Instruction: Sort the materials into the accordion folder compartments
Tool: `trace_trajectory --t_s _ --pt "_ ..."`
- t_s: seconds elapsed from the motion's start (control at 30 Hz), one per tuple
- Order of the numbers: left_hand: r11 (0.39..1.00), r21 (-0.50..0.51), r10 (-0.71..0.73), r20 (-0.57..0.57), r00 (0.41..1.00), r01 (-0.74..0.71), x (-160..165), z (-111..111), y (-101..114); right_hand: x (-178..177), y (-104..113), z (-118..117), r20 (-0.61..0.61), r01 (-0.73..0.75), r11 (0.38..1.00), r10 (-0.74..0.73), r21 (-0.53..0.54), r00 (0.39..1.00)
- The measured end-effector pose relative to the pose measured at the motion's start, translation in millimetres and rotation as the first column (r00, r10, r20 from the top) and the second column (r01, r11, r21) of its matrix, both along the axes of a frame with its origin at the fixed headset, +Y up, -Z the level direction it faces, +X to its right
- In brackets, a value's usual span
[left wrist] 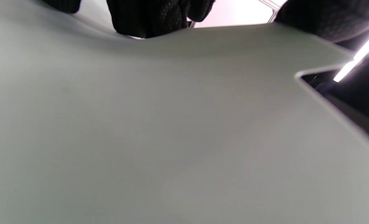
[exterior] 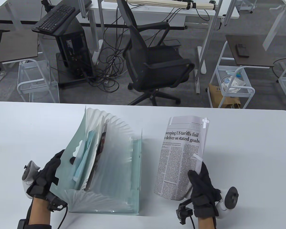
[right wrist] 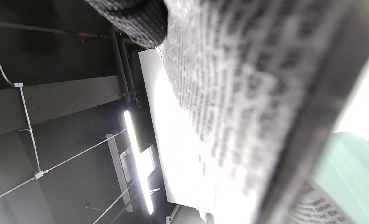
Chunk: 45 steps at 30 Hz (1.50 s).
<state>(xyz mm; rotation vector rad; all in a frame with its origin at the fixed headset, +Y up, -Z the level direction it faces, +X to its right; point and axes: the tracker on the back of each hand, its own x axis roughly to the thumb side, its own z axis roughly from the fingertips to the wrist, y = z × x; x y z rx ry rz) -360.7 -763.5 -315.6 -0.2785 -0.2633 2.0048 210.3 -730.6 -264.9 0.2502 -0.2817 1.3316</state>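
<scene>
— Counting, largest first?
— Sitting on one white worktop (exterior: 252, 148): one translucent green accordion folder (exterior: 124, 171), fanned wide open, left of centre and reaching nearly to the near edge. Tucked into its leftmost pockets: a few sheets, pale blue ones (exterior: 85, 162) and one dark printed piece (exterior: 101, 143); exact count hard to tell. Staying empty: the many pleated pockets to their right.
— And loose material?
— Only one newspaper clipping (exterior: 181, 155), headline facing up, patched with three strips of white tape (exterior: 206, 122), hovering tilted right of centre, well apart from the folder's right wall.
— Hands?
— Two, well apart. Left hand (exterior: 47, 176) gripping the folder's front flap at the near-left, fingers (left wrist: 147, 18) curling over the flap's edge in the left wrist view. Right hand (exterior: 201, 188) pinching the clipping's lower right corner, thumb on top; blurred print filling the right wrist view beside one gloved fingertip (right wrist: 134, 18).
— Room for moving?
— Lying bare: the strip between folder and clipping, the whole right end, and the far edge behind both. Leaving little margin: the folder's near edge and left hand close to the near-left corner.
</scene>
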Motion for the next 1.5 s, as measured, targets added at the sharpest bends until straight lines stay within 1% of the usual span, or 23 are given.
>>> trace_trajectory --t_s 0.13,0.23,0.3,0.43,0.53,0.67,0.83,0.97,1.1,1.2,1.33,1.5 --pt "0.998 -0.012 0.063 -0.010 0.998 -0.063 -5 0 -8 2 5 4 0.035 -0.016 1.000 0.016 -0.008 0.999" --pt "0.995 -0.014 0.100 -0.010 0.995 -0.100 -8 0 -11 3 12 6 0.033 0.011 1.000 -0.011 0.005 0.999" --pt "0.993 -0.015 0.114 -0.010 0.993 -0.114 -12 0 -12 2 20 8 0.030 0.020 1.000 -0.020 0.018 0.999" --pt "0.990 -0.013 0.137 -0.011 0.991 -0.137 -15 1 -13 -7 40 11 0.020 -0.011 1.000 0.011 0.028 1.000" --pt "0.988 -0.014 0.152 -0.012 0.988 -0.152 -16 2 -13 -20 60 12 -0.038 -0.015 0.998 0.018 0.060 0.999" --pt "0.988 -0.014 0.156 -0.008 0.988 -0.156 -15 3 -10 -43 87 11 -0.136 0.039 0.996 -0.029 0.075 0.990" --pt "0.989 -0.015 0.147 -0.010 0.989 -0.147 -16 2 -10 -76 120 7 -0.268 0.039 0.998 -0.027 0.040 0.963" --pt "0.989 -0.015 0.149 -0.010 0.989 -0.149 -15 2 -10 -101 138 -1 -0.318 0.025 1.000 -0.019 0.014 0.948" --pt "0.990 -0.014 0.141 -0.011 0.990 -0.141 -14 3 -9 -122 149 -8 -0.344 -0.027 0.999 0.018 -0.021 0.939" --pt "0.991 -0.014 0.132 -0.011 0.991 -0.132 -15 2 -10 -134 153 -13 -0.371 -0.043 0.998 0.020 -0.055 0.928" --pt "0.992 -0.014 0.127 -0.014 0.992 -0.127 -16 2 -10 -152 155 -19 -0.423 -0.111 0.989 0.061 -0.094 0.904" --pt "0.991 -0.013 0.129 -0.014 0.991 -0.130 -15 3 -9 -171 153 -25 -0.466 -0.158 0.979 0.080 -0.131 0.881"
